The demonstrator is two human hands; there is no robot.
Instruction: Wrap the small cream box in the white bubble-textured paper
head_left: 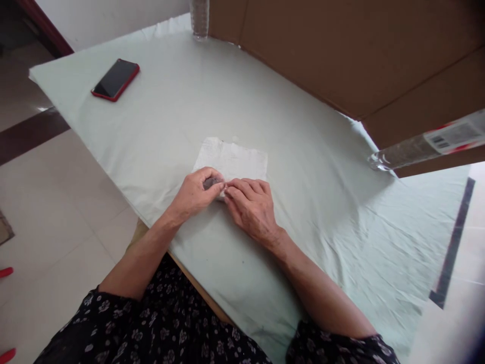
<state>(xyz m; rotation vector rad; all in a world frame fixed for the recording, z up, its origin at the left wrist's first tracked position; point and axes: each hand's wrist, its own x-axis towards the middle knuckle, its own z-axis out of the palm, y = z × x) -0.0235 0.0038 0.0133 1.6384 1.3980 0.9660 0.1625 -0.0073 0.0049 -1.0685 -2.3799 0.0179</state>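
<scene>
A white paper napkin [237, 159] lies flat on the pale green tablecloth [303, 192], near the table's front edge. My left hand [195, 193] is curled at the napkin's near edge, fingers closed round a small dark grey object [211, 182]. My right hand [252, 207] rests beside it, fingers pressed together, with the fingertips meeting the left hand's thumb at the napkin's near edge. What the dark object is cannot be made out.
A red-cased phone [115, 79] lies face up at the far left. A brown cardboard box [359, 55] fills the back right. One clear plastic bottle [199, 19] stands at the back; another labelled bottle [428, 145] lies on its side at right. Tiled floor lies left.
</scene>
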